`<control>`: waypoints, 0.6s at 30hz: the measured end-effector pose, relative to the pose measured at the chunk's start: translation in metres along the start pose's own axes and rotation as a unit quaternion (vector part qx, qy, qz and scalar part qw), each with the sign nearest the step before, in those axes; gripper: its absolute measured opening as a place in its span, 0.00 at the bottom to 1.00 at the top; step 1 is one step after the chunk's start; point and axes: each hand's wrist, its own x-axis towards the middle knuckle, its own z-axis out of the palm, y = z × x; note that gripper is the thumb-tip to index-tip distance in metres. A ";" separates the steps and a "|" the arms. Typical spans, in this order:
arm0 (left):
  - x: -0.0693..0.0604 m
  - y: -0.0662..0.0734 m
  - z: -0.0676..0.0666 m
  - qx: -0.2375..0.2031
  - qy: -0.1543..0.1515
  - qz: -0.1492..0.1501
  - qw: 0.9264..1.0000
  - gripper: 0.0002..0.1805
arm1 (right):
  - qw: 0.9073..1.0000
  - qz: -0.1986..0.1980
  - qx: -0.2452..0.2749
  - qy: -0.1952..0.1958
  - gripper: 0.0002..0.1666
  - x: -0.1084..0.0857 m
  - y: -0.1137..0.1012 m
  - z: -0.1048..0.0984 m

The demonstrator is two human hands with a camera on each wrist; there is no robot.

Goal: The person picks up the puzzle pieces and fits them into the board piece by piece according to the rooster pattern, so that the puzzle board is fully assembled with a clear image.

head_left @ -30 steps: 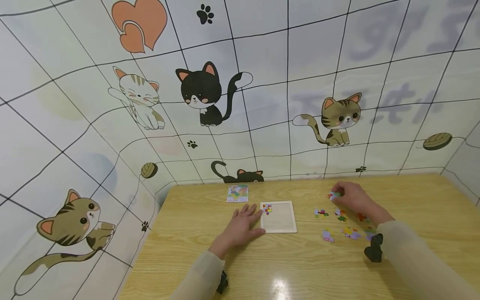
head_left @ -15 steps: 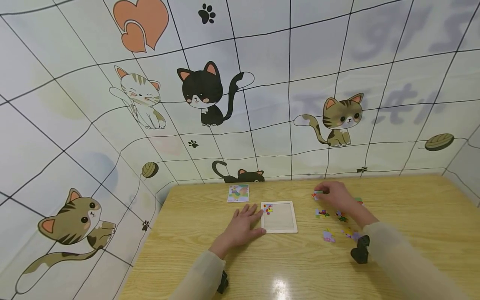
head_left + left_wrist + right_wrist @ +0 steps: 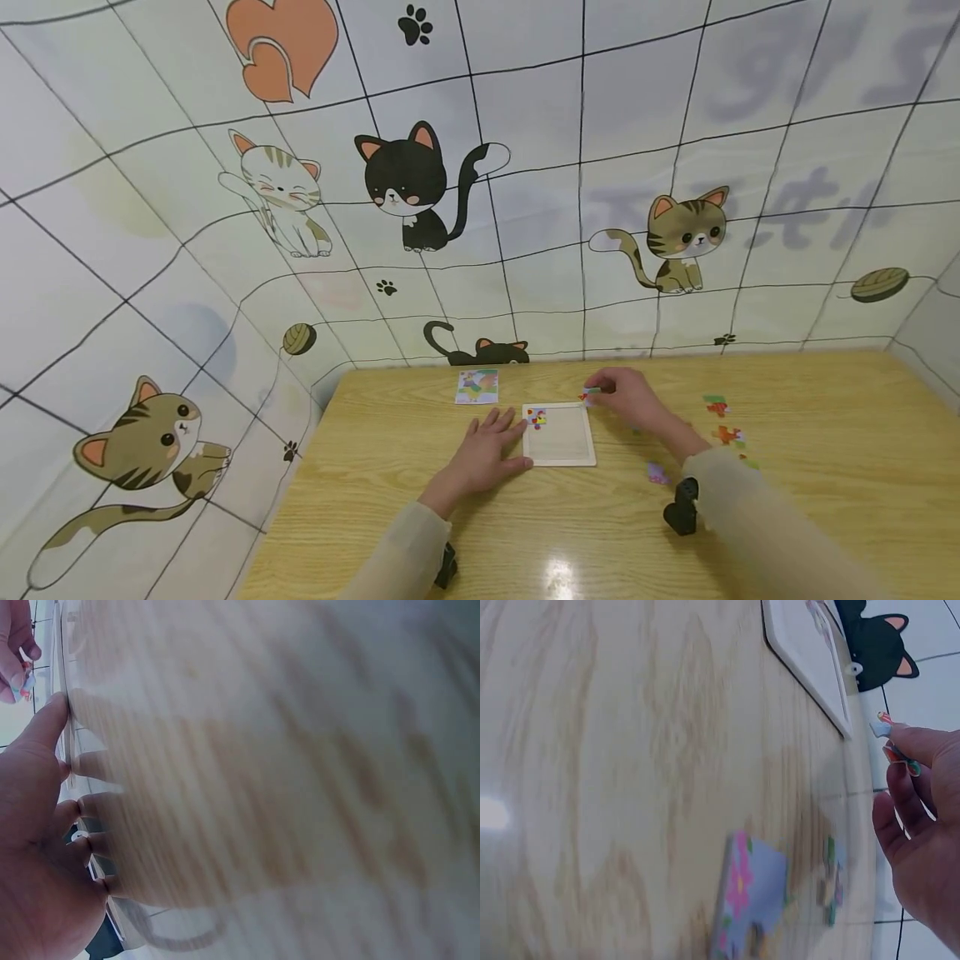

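Observation:
My right hand (image 3: 628,400) pinches a small colourful jigsaw piece (image 3: 590,396) between thumb and fingers, just off the top right corner of a pale puzzle tray (image 3: 562,461). In the right wrist view that piece (image 3: 882,729) shows at the fingertips, above the table. One jigsaw piece (image 3: 537,417) sits in the tray's upper left corner. My left hand (image 3: 483,454) lies with spread fingers on the table, touching the tray's left edge with fingertips and thumb. The left wrist view shows the left hand (image 3: 37,825) with its fingers resting on the wood.
Loose jigsaw pieces lie right of the tray, among them a purple piece (image 3: 657,473), an orange one (image 3: 727,434) and a red and green one (image 3: 717,406). Others hide under the right arm. A picture card (image 3: 477,387) lies behind the left hand, near the cat-patterned wall (image 3: 547,292).
My right hand has carried the jigsaw piece leftward from the loose pieces to the tray's top right corner. The left hand has stayed at the tray's left edge.

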 end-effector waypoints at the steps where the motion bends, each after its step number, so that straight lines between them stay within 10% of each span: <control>1: 0.000 0.000 0.000 0.001 -0.001 -0.001 1.000 0.37 | 1.000 0.002 0.005 -0.001 0.07 0.000 -0.002 0.004; 18: 0.000 -0.003 0.001 0.002 0.002 -0.003 1.000 0.37 | 1.000 0.008 0.011 -0.021 0.05 0.010 -0.022 0.047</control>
